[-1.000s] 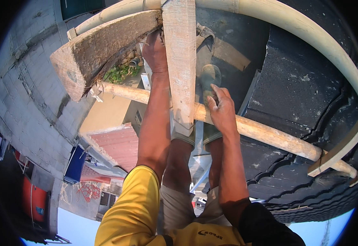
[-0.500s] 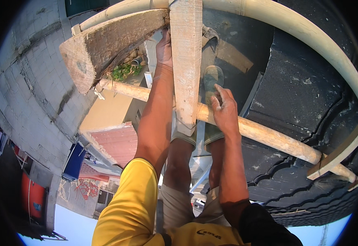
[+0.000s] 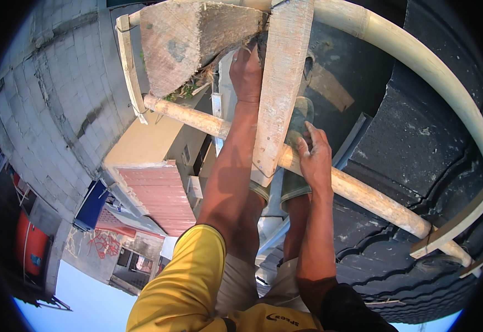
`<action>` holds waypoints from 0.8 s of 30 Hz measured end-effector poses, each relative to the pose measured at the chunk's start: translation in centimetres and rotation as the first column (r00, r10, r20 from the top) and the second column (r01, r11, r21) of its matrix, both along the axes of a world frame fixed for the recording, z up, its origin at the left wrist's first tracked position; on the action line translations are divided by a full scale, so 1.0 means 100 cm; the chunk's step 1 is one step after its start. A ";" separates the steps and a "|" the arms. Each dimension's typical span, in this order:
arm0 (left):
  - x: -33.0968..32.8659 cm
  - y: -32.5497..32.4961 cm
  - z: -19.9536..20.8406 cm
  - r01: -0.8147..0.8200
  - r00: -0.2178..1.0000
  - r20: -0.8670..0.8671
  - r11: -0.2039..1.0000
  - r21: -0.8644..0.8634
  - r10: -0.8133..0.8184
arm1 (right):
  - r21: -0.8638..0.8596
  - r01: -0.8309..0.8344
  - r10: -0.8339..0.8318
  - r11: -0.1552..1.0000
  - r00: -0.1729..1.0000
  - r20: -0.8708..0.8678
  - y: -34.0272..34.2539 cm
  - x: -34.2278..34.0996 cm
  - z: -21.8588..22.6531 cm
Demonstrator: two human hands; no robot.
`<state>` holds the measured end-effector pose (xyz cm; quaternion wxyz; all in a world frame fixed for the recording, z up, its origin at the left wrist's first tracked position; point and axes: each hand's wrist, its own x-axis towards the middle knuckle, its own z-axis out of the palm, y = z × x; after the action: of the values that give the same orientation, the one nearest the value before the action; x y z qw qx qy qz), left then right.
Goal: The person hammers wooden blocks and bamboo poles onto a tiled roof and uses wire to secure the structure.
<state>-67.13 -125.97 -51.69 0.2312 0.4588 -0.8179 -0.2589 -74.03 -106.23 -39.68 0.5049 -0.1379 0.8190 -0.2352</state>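
Note:
A thick rough-sawn timber [image 3: 227,30] juts toward me at the upper left, its cut end facing me. My left hand [image 3: 247,74] is closed at its underside, beside the upright plank, and the fingertips are partly hidden. The pale upright plank [image 3: 283,83] stands in front of a round bamboo pole [image 3: 371,202], between my forearms. My right hand [image 3: 315,155] is just right of the plank, over the pole. Its thumb and fingers are apart with nothing between them. A boot [image 3: 303,110] on my leg shows beyond the pole.
A curved bamboo rail [image 3: 413,47] spans the far side. Dark roof tiles [image 3: 418,138] slope away on the right. A thin batten [image 3: 131,69] hangs at the left. Far below are a grey block wall [image 3: 70,83] and a red roof [image 3: 158,193].
The timber's cut end has swung toward me and shifted right, with my left hand staying at its underside. The whole view has shifted slightly. My right hand remains spread near the pole.

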 end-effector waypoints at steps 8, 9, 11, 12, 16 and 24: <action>-0.002 -0.002 -0.013 -0.013 0.719 -0.210 0.316 0.949 0.663 | -0.007 -0.043 0.043 0.999 0.998 -0.050 0.004 0.003 -0.004; -0.002 0.001 -0.015 0.138 0.609 -0.254 0.214 0.967 0.752 | -0.010 -0.045 0.045 0.999 0.998 -0.053 0.004 0.002 -0.003; -0.001 0.003 -0.021 0.431 0.401 -0.261 0.071 0.900 0.878 | -0.014 -0.048 0.047 0.999 0.997 -0.060 0.000 0.001 0.000; 0.002 0.004 -0.026 0.558 0.313 -0.238 0.025 0.829 0.920 | -0.021 -0.047 0.046 0.999 0.997 -0.064 0.002 0.002 -0.001; 0.016 -0.008 -0.040 0.758 0.265 -0.261 -0.033 0.651 0.928 | -0.022 -0.036 0.035 0.999 0.997 -0.062 0.004 0.003 -0.003; -0.010 -0.018 0.040 -0.135 0.990 0.057 0.740 0.659 0.129 | -0.023 0.024 -0.025 0.999 1.000 -0.017 0.004 -0.001 -0.002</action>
<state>-68.15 -127.77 -47.73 0.0687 0.5685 -0.6398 -0.5126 -74.11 -105.85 -39.85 0.4931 -0.1357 0.8223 -0.2496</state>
